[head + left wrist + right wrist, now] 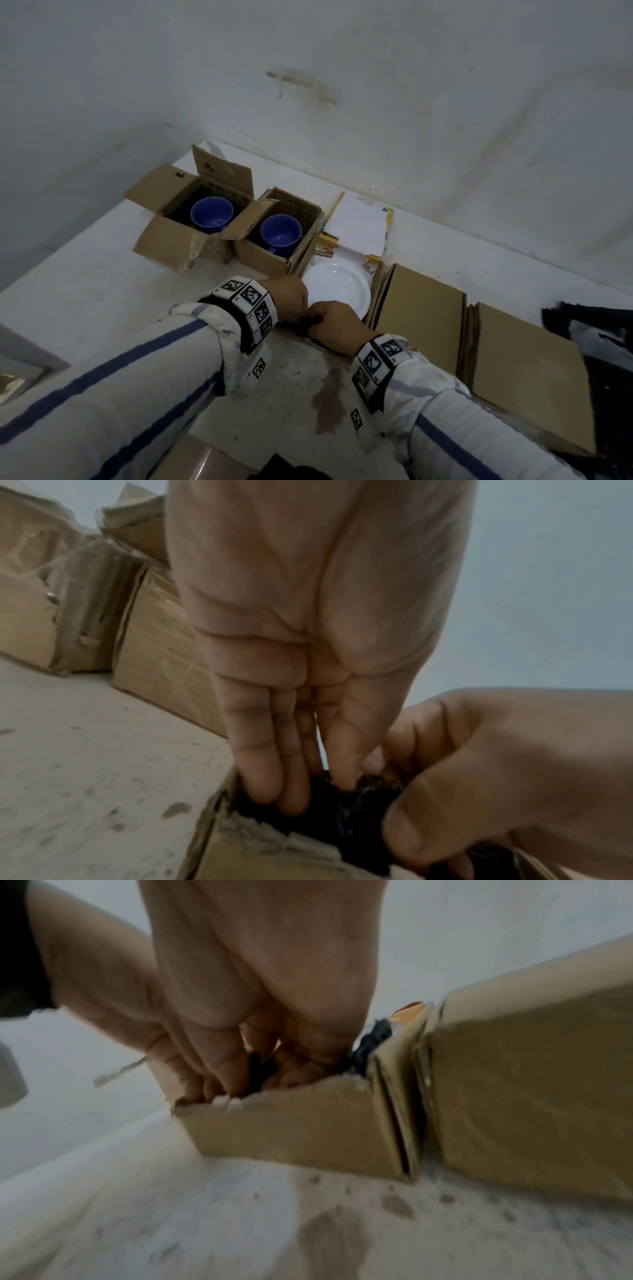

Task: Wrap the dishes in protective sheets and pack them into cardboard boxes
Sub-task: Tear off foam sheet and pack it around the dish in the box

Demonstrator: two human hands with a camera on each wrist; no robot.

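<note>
— Black sheet [346, 813] at the near edge of that cardboard box [291, 1129]: why both hands?

— Left hand [291, 296] and right hand [334, 323] pinch it, probably to cover the white plate [337, 286] inside.

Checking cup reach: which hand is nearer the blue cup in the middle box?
Left. The left hand is just below the blue cup; the right hand is farther, lower right.

**A bare room used as a packing spot**

Stained, unpainted-looking grey walls [342, 85] meet in a corner; a pale, spotted surface [85, 291] carries open cardboard boxes [191, 236], flattened cartons [527, 370] and loose papers [356, 222]; whether home or storeroom is unclear.
</note>
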